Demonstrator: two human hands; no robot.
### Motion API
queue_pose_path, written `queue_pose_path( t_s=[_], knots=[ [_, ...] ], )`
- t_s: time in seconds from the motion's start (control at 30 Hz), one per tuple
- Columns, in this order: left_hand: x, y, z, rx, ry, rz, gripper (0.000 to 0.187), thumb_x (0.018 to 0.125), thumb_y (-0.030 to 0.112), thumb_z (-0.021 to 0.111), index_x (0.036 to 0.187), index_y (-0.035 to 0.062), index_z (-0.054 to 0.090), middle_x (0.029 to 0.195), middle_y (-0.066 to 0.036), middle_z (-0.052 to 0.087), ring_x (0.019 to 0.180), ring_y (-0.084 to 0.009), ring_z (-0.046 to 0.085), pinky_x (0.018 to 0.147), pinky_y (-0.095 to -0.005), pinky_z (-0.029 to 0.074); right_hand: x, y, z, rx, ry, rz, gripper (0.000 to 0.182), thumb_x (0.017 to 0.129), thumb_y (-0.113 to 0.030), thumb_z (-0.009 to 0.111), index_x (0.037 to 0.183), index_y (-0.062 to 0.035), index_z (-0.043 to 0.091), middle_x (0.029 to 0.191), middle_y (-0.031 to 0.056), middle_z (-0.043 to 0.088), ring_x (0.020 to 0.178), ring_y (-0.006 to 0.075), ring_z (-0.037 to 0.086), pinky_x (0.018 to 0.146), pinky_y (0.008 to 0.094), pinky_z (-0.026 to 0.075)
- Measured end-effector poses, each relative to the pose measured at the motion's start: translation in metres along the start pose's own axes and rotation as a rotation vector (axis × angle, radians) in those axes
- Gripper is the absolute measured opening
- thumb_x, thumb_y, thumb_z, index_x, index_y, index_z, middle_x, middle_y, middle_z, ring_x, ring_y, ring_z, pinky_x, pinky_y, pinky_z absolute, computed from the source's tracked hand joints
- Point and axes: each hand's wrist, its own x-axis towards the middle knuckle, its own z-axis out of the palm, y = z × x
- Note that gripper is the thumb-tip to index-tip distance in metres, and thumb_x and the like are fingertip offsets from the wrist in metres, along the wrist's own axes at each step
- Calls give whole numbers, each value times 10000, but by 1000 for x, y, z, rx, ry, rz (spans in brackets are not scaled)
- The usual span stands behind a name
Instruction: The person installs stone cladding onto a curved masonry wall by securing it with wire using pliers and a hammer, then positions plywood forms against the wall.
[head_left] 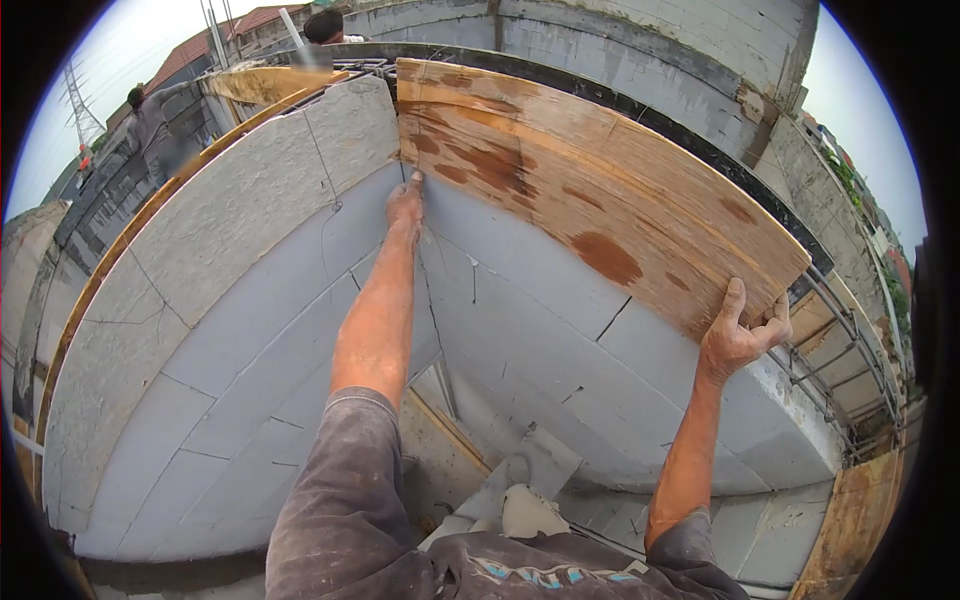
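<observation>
A long plywood board (590,190) with dark reddish stains stands on edge along the top of the right block wall (560,300). At the board's lower right corner, my right hand (738,335) grips its edge, thumb on the near face. My left hand (405,205) is raised to the inner corner of the walls, at the board's lower left end. Its fingers are drawn together near the board's edge, and whatever they hold is too small to tell. A grey concrete-faced band (240,190) tops the left block wall (270,330), with thin wires hanging from it.
Steel rebar (850,350) runs beyond the board's right end. Timber formwork (850,520) stands at the lower right. Below me are a wooden strip (450,430) and a grey panel (545,460). Two other people are in the background, one at far left (152,130), one behind the wall.
</observation>
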Motion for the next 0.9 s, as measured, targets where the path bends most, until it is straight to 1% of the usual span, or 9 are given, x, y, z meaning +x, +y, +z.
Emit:
queue_pose_path(
  t_s=[0.13,0.27,0.33,0.43,0.5,0.6,0.7,0.8,0.9],
  knots=[
    [-53,20,-1,176,112,178,572,936,398,672,1336,0,577,1103,-188,701,1076,-330,635,972,-384,470,0,-3,3,-2,31,-7,707,892,-333,764,1338,95,421,1228,155,372,1198,281,462,1028,429,448],
    [-130,-31,-7,320,425,353,534,937,390,656,1303,4,602,1205,-212,668,1143,-343,623,989,-422,464,3,1,4,-49,67,-73,744,854,-380,796,1267,140,459,1209,192,392,1123,296,533,926,411,542],
    [-194,-93,-33,296,460,229,538,935,404,644,1304,14,603,1255,-217,648,1175,-358,607,1006,-437,451,5,3,6,17,90,15,821,780,-445,846,1214,149,481,1197,203,400,1056,297,576,804,390,600],
    [-322,-216,-114,507,41,-291,567,948,399,625,1360,14,563,1321,-218,610,1253,-325,562,1039,-401,425,19,41,-1,-202,48,-168,847,751,-416,870,1212,148,438,1124,200,430,1032,268,591,827,292,609],
    [-447,-376,-210,677,-94,-577,564,935,447,622,1278,-1,619,1278,-218,634,1203,-327,597,971,-440,474,26,53,4,-69,111,-224,839,708,-421,896,1168,136,469,1068,195,474,958,258,624,803,284,594],
    [-688,-408,-336,814,47,-1431,420,870,363,622,1047,-3,729,1142,-254,685,1071,-424,656,910,-488,500,24,42,6,99,168,-159,803,665,-403,921,1111,120,506,992,170,516,914,248,648,757,287,581],
    [-849,-349,-399,934,171,-1778,471,896,384,620,1171,7,679,1183,-242,642,1112,-359,623,911,-455,509,22,28,10,74,199,-140,720,706,-358,902,1108,116,539,959,169,576,940,230,655,732,313,576],
    [-852,-265,-375,662,618,-1724,403,940,399,596,1146,64,685,934,-170,679,857,-329,654,793,-490,539,2,-2,16,78,124,-104,609,870,-354,736,1293,22,511,1136,200,576,1081,278,595,864,423,510],
    [-786,-286,-368,627,534,-1410,414,943,400,603,1144,48,683,876,-124,655,685,-268,608,616,-424,528,-18,-12,1,31,-108,-82,752,912,-412,685,1471,-38,350,1275,218,507,1189,324,527,961,480,459]
  ],
)
